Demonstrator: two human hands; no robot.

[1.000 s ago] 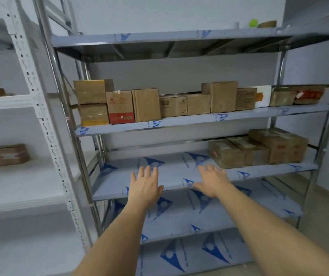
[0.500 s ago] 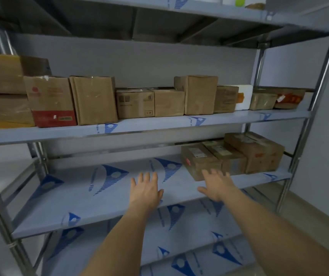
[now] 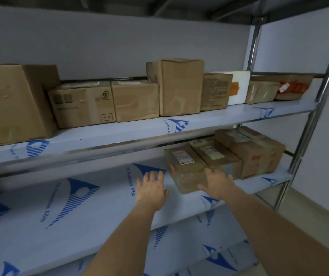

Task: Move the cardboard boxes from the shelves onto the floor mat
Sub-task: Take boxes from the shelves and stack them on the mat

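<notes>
Three cardboard boxes sit at the right end of the middle shelf (image 3: 100, 206): a flat labelled box (image 3: 185, 166) nearest me, a second labelled box (image 3: 215, 156) behind it, and a bigger box (image 3: 257, 154) at the right. My right hand (image 3: 216, 184) reaches out with fingers spread over the front corner of the nearest box. Just left of that box, my left hand (image 3: 151, 188) hovers over the shelf, fingers straight, holding nothing. Several more boxes line the upper shelf (image 3: 139, 128), among them a tall one (image 3: 179, 86).
A white foam box (image 3: 238, 90) and an orange-printed parcel (image 3: 293, 88) stand at the upper shelf's right end. Steel uprights (image 3: 307, 136) frame the rack on the right. Lower shelves (image 3: 179, 251) wrapped in blue-printed film lie below. Floor shows at the far right.
The view has closed in on the rack and shifted right. Both hands have reached forward to the nearest box on the middle shelf, the right hand now at its front corner.
</notes>
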